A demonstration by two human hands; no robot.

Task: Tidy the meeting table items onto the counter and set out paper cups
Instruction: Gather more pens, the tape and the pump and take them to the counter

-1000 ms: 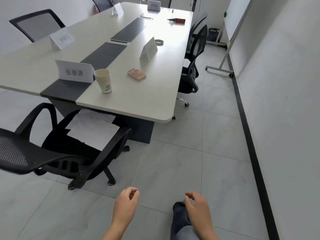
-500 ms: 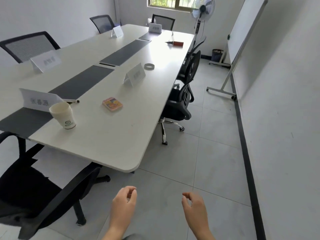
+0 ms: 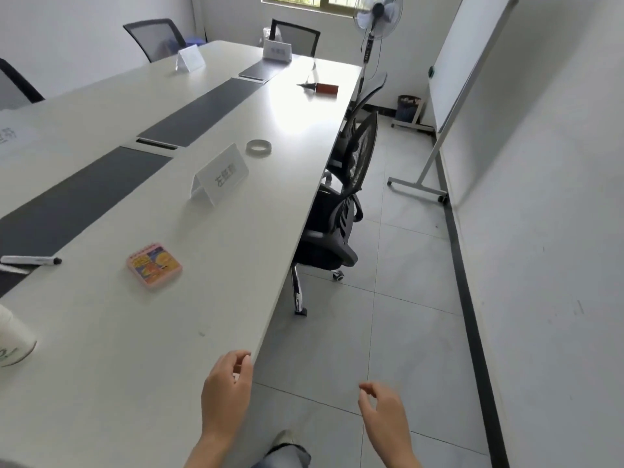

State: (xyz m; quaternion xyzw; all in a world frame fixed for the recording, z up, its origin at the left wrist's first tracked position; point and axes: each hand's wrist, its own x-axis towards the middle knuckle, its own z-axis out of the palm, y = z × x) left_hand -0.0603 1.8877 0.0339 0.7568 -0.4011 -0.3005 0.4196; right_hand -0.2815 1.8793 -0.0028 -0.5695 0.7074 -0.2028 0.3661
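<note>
Meeting table (image 3: 135,383) fills the left, nearer than before | one paper cup (image 3: 11,339) now cut off at lower-left edge | one pink notebook (image 3: 154,264), one marker (image 3: 30,261), one tape ring (image 3: 258,147), three name cards (image 3: 221,175) in full view | left hand (image 3: 226,390) now over table edge, right hand (image 3: 383,413) over floor (image 3: 337,349), both loosely curled, empty

The table top (image 3: 169,332) before me is smooth, matt white laminate; its centre panels (image 3: 84,204) are matt dark grey. The notebook (image 3: 154,264) cover is glossy pink card. The cup (image 3: 13,342) is paper. The chair (image 3: 363,153) back is black mesh, its leg (image 3: 296,292) polished metal. The grey floor tiles (image 3: 388,332) carry a slight sheen.
</note>
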